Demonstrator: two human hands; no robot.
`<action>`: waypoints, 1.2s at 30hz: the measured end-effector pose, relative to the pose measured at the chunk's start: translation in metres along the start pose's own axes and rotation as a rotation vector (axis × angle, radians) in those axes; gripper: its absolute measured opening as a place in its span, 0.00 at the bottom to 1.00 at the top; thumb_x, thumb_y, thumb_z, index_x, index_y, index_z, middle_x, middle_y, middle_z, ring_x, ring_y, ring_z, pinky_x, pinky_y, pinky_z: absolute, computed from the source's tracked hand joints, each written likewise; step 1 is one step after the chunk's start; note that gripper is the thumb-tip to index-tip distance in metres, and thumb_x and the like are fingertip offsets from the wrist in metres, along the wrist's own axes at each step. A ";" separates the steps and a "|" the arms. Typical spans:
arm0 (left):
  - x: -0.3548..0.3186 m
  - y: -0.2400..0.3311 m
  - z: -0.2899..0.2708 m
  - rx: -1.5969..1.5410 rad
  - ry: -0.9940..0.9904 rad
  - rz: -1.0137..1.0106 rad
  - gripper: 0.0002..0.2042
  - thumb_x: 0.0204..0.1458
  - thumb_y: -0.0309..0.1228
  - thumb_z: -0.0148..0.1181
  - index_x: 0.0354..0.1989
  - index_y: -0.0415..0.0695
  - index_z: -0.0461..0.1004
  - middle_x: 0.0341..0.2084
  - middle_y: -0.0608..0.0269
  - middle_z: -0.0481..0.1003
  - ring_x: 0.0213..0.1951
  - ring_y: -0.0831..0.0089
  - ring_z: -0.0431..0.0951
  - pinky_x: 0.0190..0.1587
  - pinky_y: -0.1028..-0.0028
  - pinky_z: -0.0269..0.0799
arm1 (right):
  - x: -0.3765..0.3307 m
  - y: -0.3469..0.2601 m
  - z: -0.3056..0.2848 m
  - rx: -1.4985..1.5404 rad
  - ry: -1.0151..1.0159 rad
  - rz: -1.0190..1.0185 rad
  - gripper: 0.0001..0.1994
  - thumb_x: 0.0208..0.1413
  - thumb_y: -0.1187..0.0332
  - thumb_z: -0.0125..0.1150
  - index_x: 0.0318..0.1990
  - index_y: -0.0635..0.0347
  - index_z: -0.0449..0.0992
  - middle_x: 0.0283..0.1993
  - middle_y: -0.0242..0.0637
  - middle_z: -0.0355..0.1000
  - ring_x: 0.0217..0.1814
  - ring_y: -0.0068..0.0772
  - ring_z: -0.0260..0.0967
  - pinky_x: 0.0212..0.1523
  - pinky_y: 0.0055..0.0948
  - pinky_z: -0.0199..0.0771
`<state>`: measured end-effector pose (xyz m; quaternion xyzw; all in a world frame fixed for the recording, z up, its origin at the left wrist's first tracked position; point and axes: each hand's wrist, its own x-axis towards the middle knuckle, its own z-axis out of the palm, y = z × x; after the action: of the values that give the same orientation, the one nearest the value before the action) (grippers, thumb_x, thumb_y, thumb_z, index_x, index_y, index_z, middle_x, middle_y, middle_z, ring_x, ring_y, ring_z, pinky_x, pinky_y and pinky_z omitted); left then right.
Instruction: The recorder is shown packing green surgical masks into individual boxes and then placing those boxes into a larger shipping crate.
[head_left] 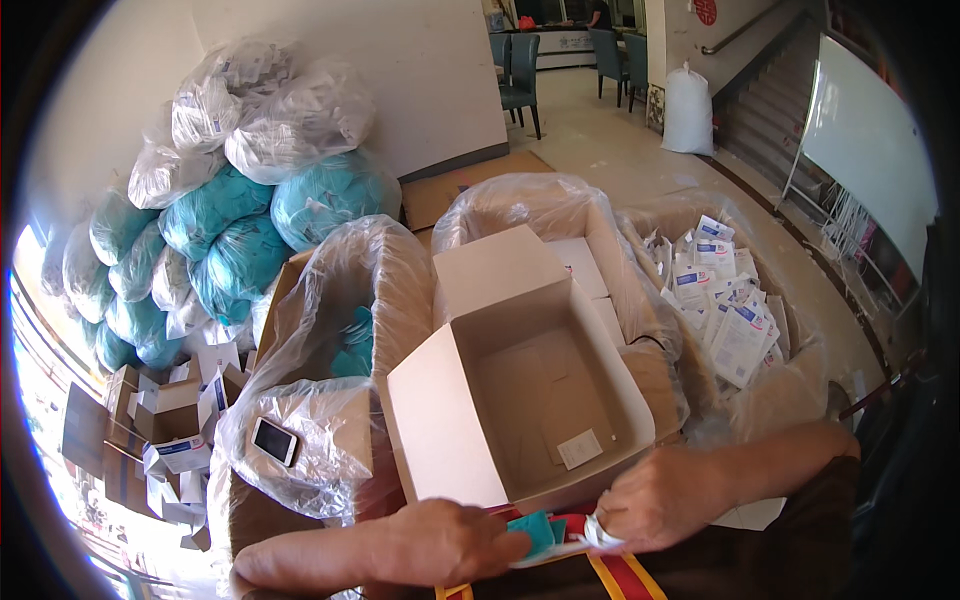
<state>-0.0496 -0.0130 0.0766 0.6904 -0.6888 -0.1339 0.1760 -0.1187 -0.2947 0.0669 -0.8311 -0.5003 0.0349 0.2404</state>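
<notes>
My left hand [450,545] is closed at the near edge, its fingertips pinching a teal folded sheet [535,532]. Beside it my right hand [665,500] is closed on a crumpled white packet [600,533], and the white piece stretches toward the teal sheet. Both hands are over red cloth with yellow trim [628,575] on my lap. Right in front of them stands an open cardboard box [420,420], flaps spread, with a small white slip [580,450] on its bottom.
Plastic-lined cartons flank the box: the left one [385,270] holds teal pieces, the right one [790,390] many white packets [740,335]. A phone [274,441] lies on the left carton's plastic. Stuffed bags [235,265] pile up at left above small opened boxes [175,415]. A whiteboard [868,140] leans at right.
</notes>
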 end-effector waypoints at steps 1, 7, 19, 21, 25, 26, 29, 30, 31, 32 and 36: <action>-0.002 0.007 0.000 0.007 0.045 0.026 0.08 0.47 0.32 0.58 0.31 0.45 0.66 0.21 0.62 0.69 0.24 0.63 0.76 0.21 0.66 0.71 | -0.004 -0.005 0.001 0.064 0.004 0.018 0.12 0.56 0.60 0.60 0.29 0.60 0.74 0.24 0.37 0.72 0.26 0.37 0.75 0.26 0.33 0.76; -0.018 0.014 -0.003 -0.037 0.053 0.008 0.08 0.45 0.28 0.60 0.28 0.45 0.66 0.19 0.60 0.68 0.23 0.60 0.75 0.20 0.63 0.69 | -0.009 -0.006 -0.002 0.145 0.061 0.011 0.18 0.55 0.58 0.65 0.19 0.57 0.69 0.20 0.32 0.68 0.20 0.30 0.70 0.19 0.27 0.69; -0.104 -0.037 0.004 0.126 0.271 -0.832 0.13 0.52 0.40 0.64 0.26 0.44 0.73 0.18 0.55 0.74 0.23 0.54 0.78 0.27 0.60 0.72 | -0.042 0.013 -0.020 0.376 0.236 0.752 0.10 0.56 0.63 0.63 0.33 0.61 0.77 0.23 0.39 0.74 0.24 0.30 0.73 0.26 0.28 0.71; -0.089 -0.032 0.024 -0.088 0.496 -0.664 0.15 0.54 0.42 0.63 0.29 0.43 0.69 0.17 0.51 0.72 0.23 0.49 0.76 0.26 0.56 0.69 | -0.029 0.018 -0.007 0.484 0.254 0.708 0.08 0.56 0.66 0.63 0.34 0.63 0.78 0.24 0.37 0.74 0.26 0.25 0.72 0.28 0.26 0.70; -0.061 -0.035 0.058 -0.290 0.585 -0.578 0.16 0.56 0.42 0.61 0.31 0.41 0.68 0.19 0.47 0.72 0.27 0.47 0.76 0.29 0.58 0.70 | -0.026 0.022 0.034 0.700 0.419 0.702 0.09 0.57 0.67 0.62 0.32 0.66 0.76 0.24 0.33 0.73 0.25 0.21 0.68 0.27 0.24 0.67; -0.061 -0.034 0.061 -0.368 0.633 -0.594 0.16 0.56 0.42 0.61 0.32 0.41 0.68 0.20 0.46 0.72 0.27 0.47 0.76 0.29 0.59 0.70 | -0.029 0.023 0.040 0.714 0.442 0.711 0.09 0.58 0.67 0.61 0.32 0.66 0.76 0.24 0.32 0.73 0.24 0.20 0.67 0.26 0.23 0.66; -0.059 -0.034 0.071 -0.540 0.722 -0.638 0.16 0.58 0.42 0.59 0.36 0.40 0.70 0.23 0.49 0.75 0.28 0.57 0.79 0.32 0.65 0.72 | -0.025 0.021 0.045 0.785 0.604 0.791 0.10 0.59 0.65 0.61 0.33 0.64 0.75 0.24 0.32 0.72 0.22 0.19 0.65 0.25 0.20 0.64; -0.062 -0.037 0.074 -0.581 0.795 -0.665 0.15 0.59 0.42 0.60 0.37 0.40 0.70 0.24 0.52 0.75 0.29 0.62 0.79 0.33 0.66 0.72 | -0.023 0.019 0.048 0.813 0.685 0.824 0.10 0.59 0.65 0.61 0.33 0.64 0.74 0.24 0.32 0.72 0.21 0.18 0.64 0.24 0.19 0.64; -0.064 -0.041 0.078 -0.625 0.865 -0.688 0.15 0.59 0.41 0.60 0.38 0.40 0.71 0.26 0.54 0.75 0.31 0.67 0.79 0.34 0.68 0.73 | -0.025 0.022 0.051 0.826 0.691 0.805 0.11 0.60 0.63 0.61 0.36 0.64 0.72 0.24 0.33 0.71 0.21 0.17 0.64 0.23 0.18 0.63; -0.065 -0.048 0.083 -0.669 0.930 -0.706 0.15 0.59 0.41 0.60 0.39 0.40 0.71 0.27 0.56 0.76 0.32 0.71 0.78 0.35 0.69 0.73 | -0.029 0.026 0.054 0.838 0.701 0.789 0.12 0.60 0.62 0.60 0.40 0.63 0.71 0.25 0.33 0.71 0.21 0.17 0.63 0.21 0.17 0.63; -0.075 -0.106 0.069 -1.116 1.453 -0.653 0.16 0.60 0.38 0.59 0.51 0.40 0.71 0.39 0.63 0.76 0.40 0.75 0.78 0.44 0.72 0.77 | -0.020 0.016 0.060 0.896 0.815 0.831 0.10 0.60 0.65 0.61 0.36 0.63 0.72 0.23 0.33 0.72 0.21 0.17 0.64 0.23 0.18 0.63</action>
<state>0.0155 0.0569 -0.0356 0.5792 -0.0245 -0.0248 0.8145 -0.1336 -0.2955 0.0036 -0.7212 0.0476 0.0127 0.6910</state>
